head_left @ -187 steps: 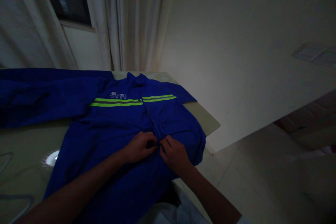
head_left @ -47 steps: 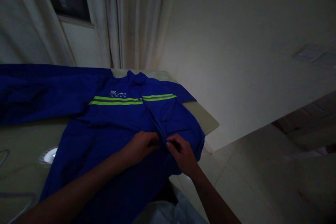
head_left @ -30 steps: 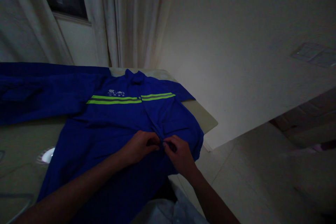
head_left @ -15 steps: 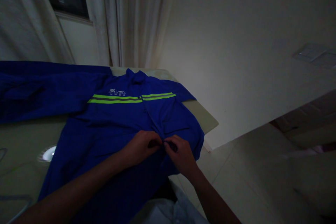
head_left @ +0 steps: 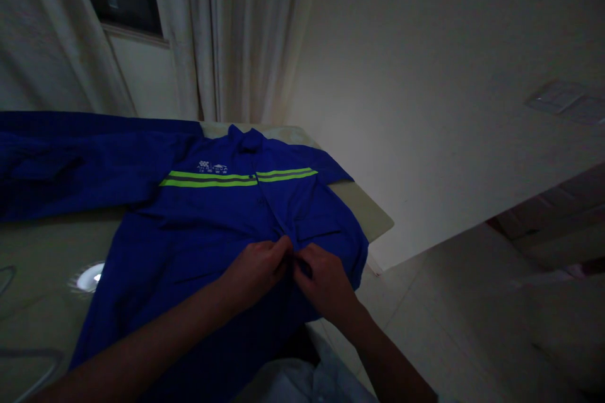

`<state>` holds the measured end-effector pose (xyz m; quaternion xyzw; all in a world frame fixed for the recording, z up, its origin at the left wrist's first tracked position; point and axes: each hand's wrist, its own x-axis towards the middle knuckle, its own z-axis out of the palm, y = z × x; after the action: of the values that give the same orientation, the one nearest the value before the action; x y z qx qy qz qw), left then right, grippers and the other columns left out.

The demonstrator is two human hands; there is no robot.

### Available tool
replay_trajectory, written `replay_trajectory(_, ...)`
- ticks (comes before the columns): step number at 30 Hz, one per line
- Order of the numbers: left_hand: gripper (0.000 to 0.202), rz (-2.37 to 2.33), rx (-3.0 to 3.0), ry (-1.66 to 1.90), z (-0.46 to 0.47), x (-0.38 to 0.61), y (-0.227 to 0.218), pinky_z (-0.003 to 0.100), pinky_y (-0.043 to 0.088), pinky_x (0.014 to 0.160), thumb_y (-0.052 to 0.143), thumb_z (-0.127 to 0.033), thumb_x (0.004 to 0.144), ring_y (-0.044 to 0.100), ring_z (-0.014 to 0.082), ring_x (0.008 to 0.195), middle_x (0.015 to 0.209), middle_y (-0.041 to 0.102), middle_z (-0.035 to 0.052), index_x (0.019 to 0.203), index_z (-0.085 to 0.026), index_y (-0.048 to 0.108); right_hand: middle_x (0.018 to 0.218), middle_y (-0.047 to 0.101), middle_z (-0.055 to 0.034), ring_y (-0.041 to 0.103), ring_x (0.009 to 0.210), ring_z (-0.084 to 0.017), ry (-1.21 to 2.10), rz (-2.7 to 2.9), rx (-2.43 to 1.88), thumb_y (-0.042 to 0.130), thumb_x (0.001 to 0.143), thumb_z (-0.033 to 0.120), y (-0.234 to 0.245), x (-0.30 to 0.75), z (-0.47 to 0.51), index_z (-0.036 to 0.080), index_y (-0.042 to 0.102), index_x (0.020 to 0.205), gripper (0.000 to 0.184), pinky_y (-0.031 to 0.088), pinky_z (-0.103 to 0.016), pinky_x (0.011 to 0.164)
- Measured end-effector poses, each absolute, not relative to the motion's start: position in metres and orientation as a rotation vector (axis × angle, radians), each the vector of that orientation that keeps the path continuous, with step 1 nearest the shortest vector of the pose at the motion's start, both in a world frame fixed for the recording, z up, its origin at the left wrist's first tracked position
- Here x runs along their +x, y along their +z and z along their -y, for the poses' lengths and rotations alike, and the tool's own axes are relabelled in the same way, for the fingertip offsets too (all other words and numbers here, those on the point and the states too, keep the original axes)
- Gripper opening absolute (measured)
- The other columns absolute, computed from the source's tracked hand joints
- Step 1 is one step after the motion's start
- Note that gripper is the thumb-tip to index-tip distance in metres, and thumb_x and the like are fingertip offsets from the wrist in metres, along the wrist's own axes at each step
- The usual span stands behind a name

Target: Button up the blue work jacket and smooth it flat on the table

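Soft blue cloth work jacket, lime-striped (head_left: pixel 212 214): spread over the glossy olive-green table (head_left: pixel 371 211), overhanging its right edge | left hand (head_left: pixel 259 269), right hand (head_left: pixel 325 277): 2 pinches on its front opening | likely light, limp; best held at the front edges

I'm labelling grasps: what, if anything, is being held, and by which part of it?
The blue jacket, by its front opening, pinched by the left hand and right hand; exact spot hidden.

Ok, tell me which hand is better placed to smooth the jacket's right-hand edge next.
Probably the right hand: it sits nearer that edge of the blue jacket; the left hand lies farther over.
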<state>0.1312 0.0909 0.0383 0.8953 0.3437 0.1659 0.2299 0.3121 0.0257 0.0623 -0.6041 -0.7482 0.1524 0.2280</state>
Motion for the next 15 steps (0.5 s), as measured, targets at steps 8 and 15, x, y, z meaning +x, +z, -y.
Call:
replay_trajectory(8,0.009,-0.741,2.858,0.550,-0.094,0.126,0.023,0.033,0.049,0.071,0.057,-0.014,0.099,0.068,0.0228,0.085,0.091,0.071,0.0043,0.103,-0.019,0.064,0.082,0.070,-0.0017,0.063,0.072,-0.015,0.639,1.907,-1.603,0.060,0.098,0.020,0.067,0.321,-0.029,0.021,0.078,0.096,0.019,0.044,-0.027,0.066)
replay_trajectory(15,0.016,-0.622,3.245,0.670,-0.095,0.121,0.021,0.035,0.047,0.061,0.049,-0.005,0.097,0.062,0.0230,0.070,0.076,0.063,0.0051,0.094,-0.017,0.060,0.082,0.070,-0.0002,0.062,0.070,-0.013,0.684,1.830,-1.586,0.071,0.086,0.012,0.055,0.321,-0.035,0.021,0.078,0.102,0.019,0.046,-0.025,0.065)
